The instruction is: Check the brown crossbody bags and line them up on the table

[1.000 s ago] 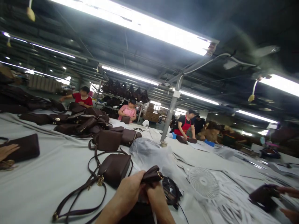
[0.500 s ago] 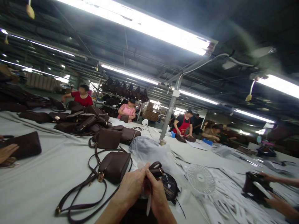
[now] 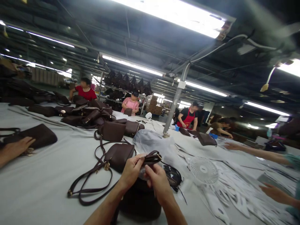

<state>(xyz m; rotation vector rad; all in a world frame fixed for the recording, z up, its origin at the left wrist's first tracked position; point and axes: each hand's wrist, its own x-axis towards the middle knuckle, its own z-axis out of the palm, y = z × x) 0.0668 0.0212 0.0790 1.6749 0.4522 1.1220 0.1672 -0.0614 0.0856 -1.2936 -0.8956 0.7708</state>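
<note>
My left hand [image 3: 131,170] is closed round a folded bundle of dark brown bag strap [image 3: 152,157], whose looped end sticks out to the right. Just below the strap, my right hand [image 3: 160,181] has its thumb and fingers pinched together. Something pale and see-through lies at its fingertips, too small to name. Under both hands stands a dark brown handbag [image 3: 142,201], partly hidden by my forearms. Left of my hands a similar brown bag [image 3: 119,154] lies with its long strap [image 3: 87,201] looped over the table. A round black item with printing [image 3: 172,176] sits behind my right hand.
A white fan [image 3: 203,170] lies to the right, near white strips [image 3: 236,193]. Clear plastic [image 3: 152,140] bunches before a metal post [image 3: 174,106]. Brown bags [image 3: 86,115] pile at left. Co-workers' hands [image 3: 17,150] reach in from both sides; others work beyond.
My hands have moved slightly apart, showing more strap. The white strip by my right hand no longer shows. At right, a co-worker's bag has left their hands and is farther back.
</note>
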